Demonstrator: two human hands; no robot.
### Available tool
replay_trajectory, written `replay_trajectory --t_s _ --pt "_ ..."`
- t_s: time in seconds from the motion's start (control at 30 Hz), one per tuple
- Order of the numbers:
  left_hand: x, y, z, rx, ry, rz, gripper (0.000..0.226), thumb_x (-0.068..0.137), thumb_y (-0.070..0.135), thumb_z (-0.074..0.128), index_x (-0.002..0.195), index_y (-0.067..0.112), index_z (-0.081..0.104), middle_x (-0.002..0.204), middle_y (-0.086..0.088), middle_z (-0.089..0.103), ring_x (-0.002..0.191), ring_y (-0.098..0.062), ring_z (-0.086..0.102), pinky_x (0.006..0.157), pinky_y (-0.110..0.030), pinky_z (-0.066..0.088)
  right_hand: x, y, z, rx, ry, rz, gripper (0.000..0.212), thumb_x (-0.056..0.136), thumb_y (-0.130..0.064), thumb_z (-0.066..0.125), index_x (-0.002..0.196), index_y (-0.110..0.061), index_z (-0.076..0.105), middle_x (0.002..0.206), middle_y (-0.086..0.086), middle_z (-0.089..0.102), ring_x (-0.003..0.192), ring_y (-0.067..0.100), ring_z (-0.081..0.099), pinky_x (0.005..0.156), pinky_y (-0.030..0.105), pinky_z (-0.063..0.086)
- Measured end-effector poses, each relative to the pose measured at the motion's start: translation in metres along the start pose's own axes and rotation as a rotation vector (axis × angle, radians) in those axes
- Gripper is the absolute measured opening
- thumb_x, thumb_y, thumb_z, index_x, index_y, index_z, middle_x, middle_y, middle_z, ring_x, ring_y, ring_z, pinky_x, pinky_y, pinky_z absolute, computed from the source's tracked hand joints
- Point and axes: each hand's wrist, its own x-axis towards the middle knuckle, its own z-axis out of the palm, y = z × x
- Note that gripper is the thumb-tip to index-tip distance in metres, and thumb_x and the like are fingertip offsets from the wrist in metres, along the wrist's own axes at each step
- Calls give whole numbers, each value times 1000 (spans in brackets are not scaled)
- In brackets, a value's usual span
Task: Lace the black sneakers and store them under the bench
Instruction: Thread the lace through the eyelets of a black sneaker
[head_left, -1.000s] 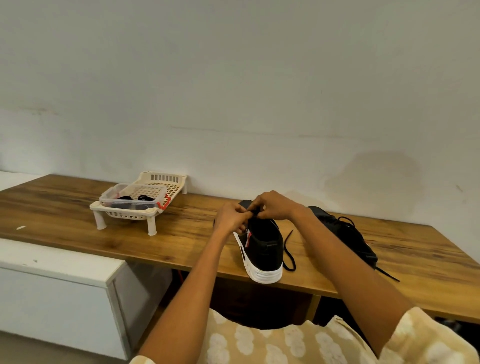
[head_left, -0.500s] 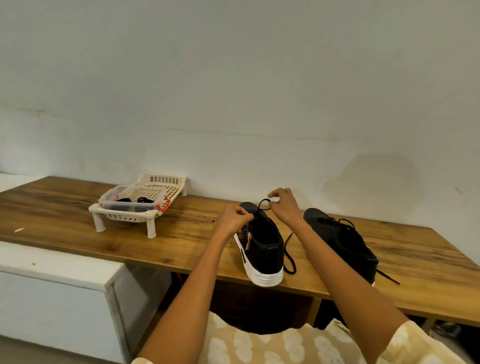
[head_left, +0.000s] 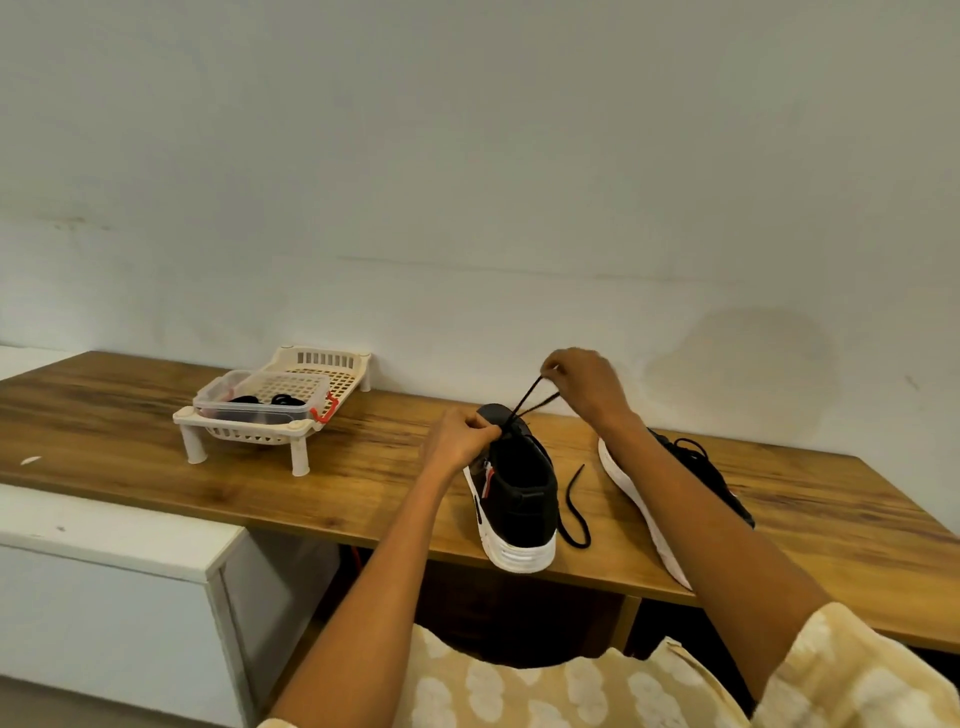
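The near sneaker (head_left: 519, 493) stands upright at the front edge of the desk (head_left: 130, 452), heel toward the person, long axis running front to back; its lace (head_left: 532, 397) rises taut from the eyelets up and back-right to the right hand (head_left: 582, 384), which pinches it above the toe. The left hand (head_left: 460, 441) grips the tongue area on the shoe's left side, nearer the eyelets. The second sneaker (head_left: 691, 478) lies tipped on its side just to the right, sole showing.

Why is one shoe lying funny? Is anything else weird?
The second sneaker on the bench is tipped onto its side, its white sole showing. The right hand pulls a lace up from the upright sneaker; its other end trails loose. Nothing is spilled or broken.
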Motion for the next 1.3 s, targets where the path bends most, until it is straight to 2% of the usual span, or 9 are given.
replay_trajectory --t_s 0.1,0.23,0.37,0.6,0.7,0.83,1.07,1.17,1.3 --pt "-1 1 0 20 0 9 11 80 30 65 70 26 66 75 6 67 79 -14 63 71 -30 48 -7 16 -1 5 -27 102 19 94 -15 53 104 -10 68 110 6 67 94 26 64 77 32 46" --pt "-2 3 0 8 1 13 10 80 31 65 71 26 67 73 6 66 76 -12 63 66 -29 46 -16 -5 7 151 -326 -108 33 93 -24 58 125 -17 61 131 1 57 110 24 59 89 27 41" --pt "-1 2 -1 8 -21 16 11 80 32 65 71 26 66 73 5 66 75 -13 63 66 -31 47 -7 -28 16 -2 -471 -271 25 86 -20 66 110 -14 71 112 4 70 100 18 63 86 29 48" --pt "0 0 -2 10 -26 47 11 82 28 64 72 24 67 78 2 68 78 -14 63 74 -34 51 -4 -11 12 39 -177 -64 17 93 -21 57 101 -11 69 99 4 70 81 23 66 75 33 52" --pt "2 1 -3 10 -28 50 10 82 27 64 73 23 67 78 2 68 76 -12 61 73 -31 49 -11 10 15 458 36 283 9 98 -15 47 101 -10 54 92 12 68 64 26 64 63 41 56" --pt "4 1 -2 13 -43 55 10 84 28 64 81 19 68 83 3 66 80 -12 61 74 -30 48 -11 31 2 1009 317 726 16 100 -11 36 113 -6 45 85 13 63 58 23 59 51 32 52" --pt "10 6 0 82 -68 97 30 100 29 43 112 15 67 107 -7 67 86 -21 61 73 -32 49 -32 31 25 642 -102 587 15 100 -12 43 112 -6 50 95 19 64 58 28 58 65 44 57" --pt "15 2 -4 124 -217 132 28 99 21 46 120 16 63 110 -8 64 83 -17 58 59 -24 49 -32 23 31 217 -153 333 21 99 -18 44 113 -12 58 116 10 56 85 27 63 78 40 53" --pt "27 1 -11 107 -268 157 22 95 19 54 113 17 67 101 -3 63 85 -19 62 53 -20 50 -18 -5 23 250 -272 21 27 94 -18 52 119 -17 62 119 8 51 108 22 53 87 26 39"
